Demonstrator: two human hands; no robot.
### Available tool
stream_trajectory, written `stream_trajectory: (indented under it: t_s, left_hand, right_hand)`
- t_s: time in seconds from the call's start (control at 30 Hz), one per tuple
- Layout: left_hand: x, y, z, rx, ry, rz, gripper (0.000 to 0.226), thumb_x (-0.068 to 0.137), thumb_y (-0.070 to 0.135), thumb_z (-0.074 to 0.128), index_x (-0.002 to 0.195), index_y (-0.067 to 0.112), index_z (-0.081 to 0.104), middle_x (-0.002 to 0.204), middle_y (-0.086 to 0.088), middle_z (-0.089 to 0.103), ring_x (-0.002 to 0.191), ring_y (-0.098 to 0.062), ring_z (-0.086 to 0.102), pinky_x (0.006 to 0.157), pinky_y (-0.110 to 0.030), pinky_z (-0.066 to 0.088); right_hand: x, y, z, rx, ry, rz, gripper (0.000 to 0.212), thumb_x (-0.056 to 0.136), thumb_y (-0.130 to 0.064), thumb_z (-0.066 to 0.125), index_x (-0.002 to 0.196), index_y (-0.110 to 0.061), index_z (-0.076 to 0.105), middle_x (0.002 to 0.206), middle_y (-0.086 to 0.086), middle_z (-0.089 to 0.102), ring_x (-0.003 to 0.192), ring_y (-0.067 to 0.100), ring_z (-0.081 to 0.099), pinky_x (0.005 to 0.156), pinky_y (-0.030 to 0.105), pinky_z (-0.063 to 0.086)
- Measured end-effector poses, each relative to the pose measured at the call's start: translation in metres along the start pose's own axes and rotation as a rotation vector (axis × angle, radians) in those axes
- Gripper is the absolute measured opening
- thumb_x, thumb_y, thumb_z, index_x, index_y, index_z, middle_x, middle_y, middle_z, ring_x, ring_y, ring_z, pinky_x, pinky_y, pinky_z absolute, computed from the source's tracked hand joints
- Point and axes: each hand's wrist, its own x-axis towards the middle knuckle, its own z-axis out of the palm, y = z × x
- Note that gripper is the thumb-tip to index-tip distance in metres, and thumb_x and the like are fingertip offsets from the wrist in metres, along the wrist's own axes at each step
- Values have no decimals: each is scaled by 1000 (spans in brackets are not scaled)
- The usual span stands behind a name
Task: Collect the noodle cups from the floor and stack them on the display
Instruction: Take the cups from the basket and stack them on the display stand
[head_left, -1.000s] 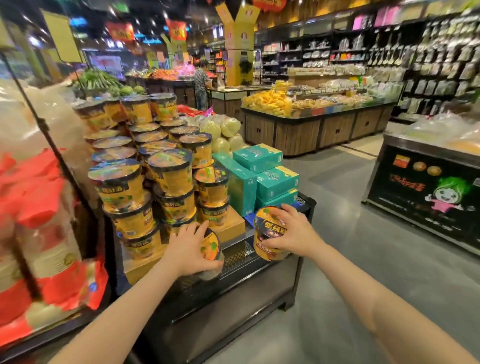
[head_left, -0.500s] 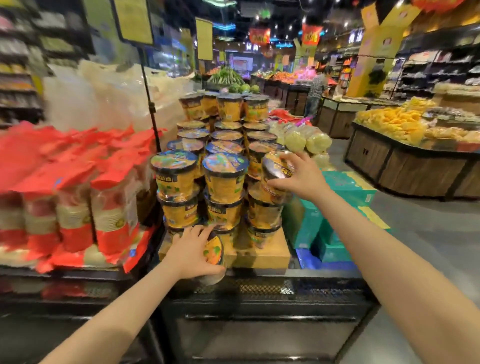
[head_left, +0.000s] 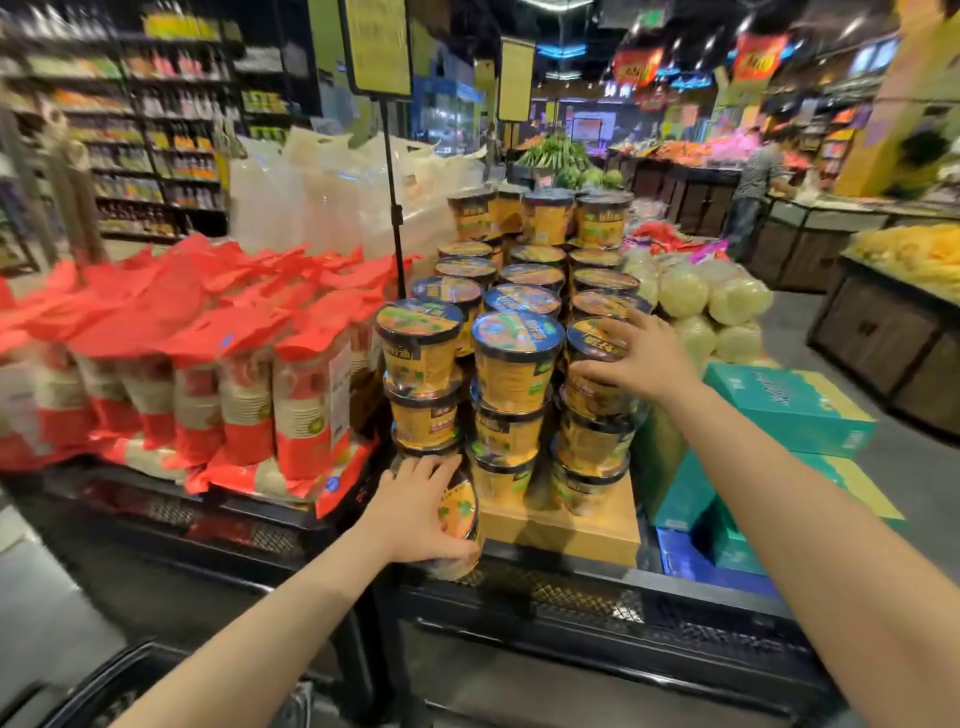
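Observation:
Yellow noodle cups with dark rims stand in stacked columns (head_left: 517, 364) on a tan box (head_left: 566, 525) on the black display stand (head_left: 597, 597). My right hand (head_left: 631, 353) grips one cup (head_left: 589, 343) sitting on top of the front right column. My left hand (head_left: 415, 512) holds another cup (head_left: 460, 512) tilted on its side at the display's front edge, below the left column. More cups rise in rows behind (head_left: 545, 218).
Red-and-white bagged goods (head_left: 208, 374) fill the left of the stand. A sign pole (head_left: 395, 218) rises beside the cups. Teal boxes (head_left: 789, 410) and pale round produce (head_left: 711, 296) lie on the right. A person (head_left: 753, 182) stands at far counters.
My right hand carried its cup up from the stand's front edge onto the top of the right column. My view swung left and closer. The left hand kept its cup in place.

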Motion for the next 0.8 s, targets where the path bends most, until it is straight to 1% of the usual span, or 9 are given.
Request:
stream_trajectory:
  t_s: [0.07, 0.13, 0.23, 0.37, 0.47, 0.53, 0.6, 0.7, 0.8]
  left_hand:
    - [5, 5, -5, -3, -4, 21, 120, 63, 85, 56, 156, 25, 10, 153, 2, 27, 138, -23, 27, 109, -46, 31]
    - [12, 15, -12, -14, -7, 63, 120, 64, 85, 57, 156, 24, 10, 154, 1, 26, 140, -23, 25, 110, -45, 29]
    - [24, 33, -19, -35, -34, 147, 119, 65, 84, 57, 156, 24, 10, 156, -1, 25, 140, -25, 25, 112, -47, 29]
    - [37, 64, -19, -101, -69, 272, 120, 63, 86, 57, 156, 25, 11, 156, -1, 26, 140, -25, 25, 114, -47, 30]
    - [39, 91, -20, -138, -95, 359, 118, 64, 85, 56, 156, 25, 11, 155, -1, 27, 140, -25, 26, 114, -45, 29]
    - [40, 107, -21, -166, -89, 421, 115, 67, 81, 59, 156, 25, 13, 154, -1, 29, 138, -24, 28, 114, -43, 30]
    - [39, 121, -22, -228, -103, 467, 116, 65, 82, 58, 156, 26, 14, 154, 0, 30, 139, -23, 29, 114, -44, 30]
    - [36, 139, -24, -366, -143, 494, 119, 62, 83, 58, 155, 23, 16, 156, -3, 29, 142, -22, 26, 116, -43, 26]
    - [32, 152, -28, -399, -139, 540, 111, 71, 73, 66, 156, 20, 18, 156, -5, 31, 142, -21, 28, 115, -36, 24]
  right_hand:
    - [-12, -1, -1, 23, 57, -29, 95, 66, -85, 53, 144, -32, 42, 157, 6, 28, 144, 31, 21, 117, 49, 24]
    - [-37, 1, -1, 27, 132, -81, 86, 74, -73, 62, 147, -32, 39, 158, 3, 26, 146, 26, 17, 118, 45, 21]
    - [-88, 9, 5, -44, 215, -145, 82, 77, -61, 69, 147, -27, 41, 157, 6, 29, 145, 29, 21, 116, 45, 24]
    - [-160, 21, 28, 3, 152, -88, 86, 75, -57, 73, 147, -25, 39, 153, 5, 33, 140, 26, 30, 111, 47, 34]
    - [-204, 18, 42, 113, -23, -17, 96, 73, -63, 71, 151, -36, 24, 158, -8, 20, 143, 14, 23, 112, 36, 32]
    - [-222, 12, 51, 158, -90, -2, 102, 71, -63, 73, 152, -41, 15, 158, -14, 15, 143, 9, 21, 112, 33, 32]
    - [-235, 5, 57, 234, -74, 0, 107, 68, -61, 77, 151, -46, 10, 156, -17, 20, 141, 4, 26, 112, 30, 34]
    - [-246, -5, 55, 321, 1, 76, 113, 65, -49, 83, 147, -55, 5, 152, -23, 29, 134, -3, 34, 106, 24, 39]
    - [-251, -10, 49, 321, 61, 119, 105, 63, -48, 82, 138, -66, 11, 147, -24, 36, 129, -1, 44, 103, 31, 44]
